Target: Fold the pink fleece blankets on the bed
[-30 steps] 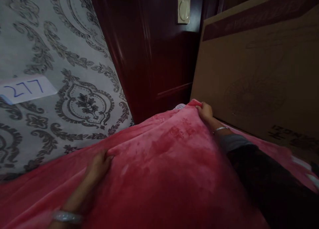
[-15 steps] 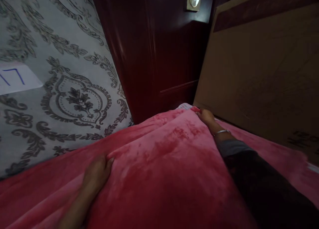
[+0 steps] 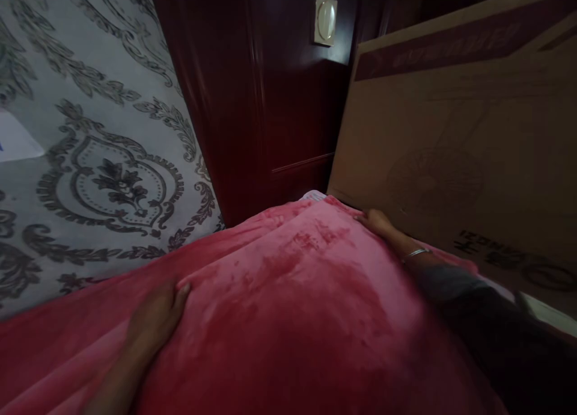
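A red and pink plush blanket spreads across the lower part of the view, with a raised fold running toward the far corner. My left hand grips the left edge of that fold, thumb on top and the other fingers mostly hidden. Farther off, on the right side, my right hand pinches the blanket's far edge beside the cardboard box. A silver bangle circles my right wrist, just ahead of a dark sleeve.
Patterned grey wallpaper covers the left wall, with a white paper on it. Dark red wood panelling with a pale round fitting stands ahead. A large cardboard box leans at the right.
The view has swung to the right, showing more of the box. My right hand has moved right along the blanket's far edge, away from its corner. My left hand keeps its hold.
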`<state>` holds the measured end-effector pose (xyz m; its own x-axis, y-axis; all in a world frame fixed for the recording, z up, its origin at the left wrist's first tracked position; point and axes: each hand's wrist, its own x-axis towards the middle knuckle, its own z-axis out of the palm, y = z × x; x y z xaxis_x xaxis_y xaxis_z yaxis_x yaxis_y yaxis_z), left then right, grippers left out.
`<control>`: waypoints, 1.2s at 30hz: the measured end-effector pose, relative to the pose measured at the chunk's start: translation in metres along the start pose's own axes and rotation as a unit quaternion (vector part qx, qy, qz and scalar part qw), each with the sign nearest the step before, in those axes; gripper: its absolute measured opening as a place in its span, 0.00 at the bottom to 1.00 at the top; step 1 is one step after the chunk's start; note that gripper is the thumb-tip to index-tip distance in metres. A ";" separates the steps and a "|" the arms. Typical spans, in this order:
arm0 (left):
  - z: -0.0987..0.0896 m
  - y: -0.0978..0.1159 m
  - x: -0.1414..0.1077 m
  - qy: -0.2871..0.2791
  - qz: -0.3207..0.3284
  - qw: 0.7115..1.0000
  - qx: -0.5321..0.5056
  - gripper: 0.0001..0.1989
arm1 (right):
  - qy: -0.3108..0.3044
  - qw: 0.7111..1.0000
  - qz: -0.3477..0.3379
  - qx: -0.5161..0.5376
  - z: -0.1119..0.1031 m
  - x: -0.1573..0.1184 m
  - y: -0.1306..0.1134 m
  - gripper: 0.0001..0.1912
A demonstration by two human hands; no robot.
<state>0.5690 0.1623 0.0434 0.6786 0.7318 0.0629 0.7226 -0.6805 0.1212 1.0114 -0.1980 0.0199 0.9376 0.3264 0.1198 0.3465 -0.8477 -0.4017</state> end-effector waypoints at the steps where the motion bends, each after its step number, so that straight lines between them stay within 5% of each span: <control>1: 0.001 0.000 0.000 0.005 -0.002 1.000 0.001 0.26 | 0.005 1.000 0.006 -0.024 0.002 -0.002 -0.002 0.19; 8: 0.000 0.003 -0.001 0.019 0.001 1.000 0.023 0.28 | -0.038 0.993 0.024 -0.106 -0.002 -0.007 -0.012 0.21; 16: 0.001 0.008 0.000 0.033 0.012 0.998 0.052 0.27 | -0.035 0.983 0.008 -0.179 -0.027 -0.062 0.028 0.23; 21: -0.001 0.016 -0.009 0.067 0.011 0.997 0.049 0.27 | 0.002 0.981 -0.032 -0.190 -0.035 -0.087 0.003 0.22; 25: -0.008 0.024 -0.021 0.089 0.035 0.994 0.051 0.24 | 0.045 0.971 -0.178 -0.153 -0.015 -0.136 -0.037 0.26; 28: -0.017 0.030 -0.031 0.066 0.025 0.996 0.051 0.19 | 0.010 0.952 -0.279 -0.125 0.013 -0.186 -0.050 0.30; 33: -0.038 0.054 -0.075 0.054 0.032 0.997 0.048 0.18 | -0.017 0.951 -0.286 -0.118 0.045 -0.222 -0.042 0.33; 36: -0.047 0.079 -0.134 0.027 0.137 0.990 0.022 0.15 | -0.005 0.950 -0.294 -0.107 0.050 -0.219 -0.039 0.33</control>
<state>0.5289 0.0123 0.0907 0.8431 0.5192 0.1401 0.5180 -0.8540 0.0481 0.7914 -0.2155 -0.0360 0.5810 0.7723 0.2569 0.8086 -0.5837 -0.0739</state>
